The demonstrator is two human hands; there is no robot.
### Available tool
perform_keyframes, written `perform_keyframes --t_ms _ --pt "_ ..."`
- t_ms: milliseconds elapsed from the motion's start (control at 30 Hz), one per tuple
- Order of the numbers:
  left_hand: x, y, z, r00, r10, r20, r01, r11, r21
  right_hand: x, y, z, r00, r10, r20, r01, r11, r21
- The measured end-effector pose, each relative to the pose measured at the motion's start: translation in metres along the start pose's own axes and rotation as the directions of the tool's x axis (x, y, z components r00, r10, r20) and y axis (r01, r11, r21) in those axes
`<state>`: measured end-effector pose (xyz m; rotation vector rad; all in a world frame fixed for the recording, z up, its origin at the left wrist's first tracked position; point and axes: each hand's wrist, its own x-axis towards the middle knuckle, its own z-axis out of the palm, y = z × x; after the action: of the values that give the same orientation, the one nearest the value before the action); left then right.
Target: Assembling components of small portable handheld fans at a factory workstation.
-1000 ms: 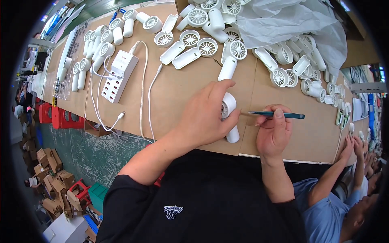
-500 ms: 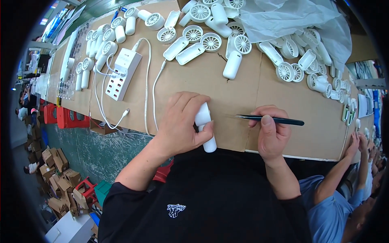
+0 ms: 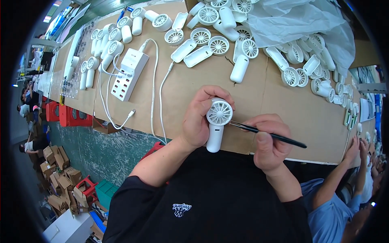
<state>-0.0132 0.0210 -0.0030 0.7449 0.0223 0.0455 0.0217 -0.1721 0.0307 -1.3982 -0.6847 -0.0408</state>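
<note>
A white multi-port USB charger (image 3: 130,74) lies at ten o'clock on the surface (image 3: 192,79). Centrally, the left hand (image 3: 197,120) grasps a white handheld fan (image 3: 216,128), its spoked grille now turned up; half a second ago only smooth casing showed. The right hand (image 3: 270,148) pinches black tweezers (image 3: 289,140), their tips now brought to the fan's rim at four o'clock, contact unclear. At one to two o'clock, a translucent sheet (image 3: 298,24) partly hides heaped fan shells (image 3: 276,59). Toward four o'clock, a co-worker (image 3: 332,208) is cut off.
</note>
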Motion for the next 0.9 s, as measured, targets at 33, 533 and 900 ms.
perform_keyframes --t_ms 33,533,900 --pt "0.000 0.000 -0.001 1.000 -0.002 0.002 0.002 1.000 -0.011 0.000 0.000 0.000 0.998 -0.030 0.061 0.036 0.995 -0.096" --pt "0.001 -0.004 -0.005 0.998 0.038 0.050 -0.035 0.998 -0.044 -0.002 -0.005 0.010 0.987 -0.037 0.158 0.070 0.975 -0.210" --pt "0.000 -0.003 -0.001 0.996 0.076 0.037 -0.075 0.997 -0.034 0.000 -0.007 0.009 0.977 -0.060 0.204 0.108 0.967 -0.230"
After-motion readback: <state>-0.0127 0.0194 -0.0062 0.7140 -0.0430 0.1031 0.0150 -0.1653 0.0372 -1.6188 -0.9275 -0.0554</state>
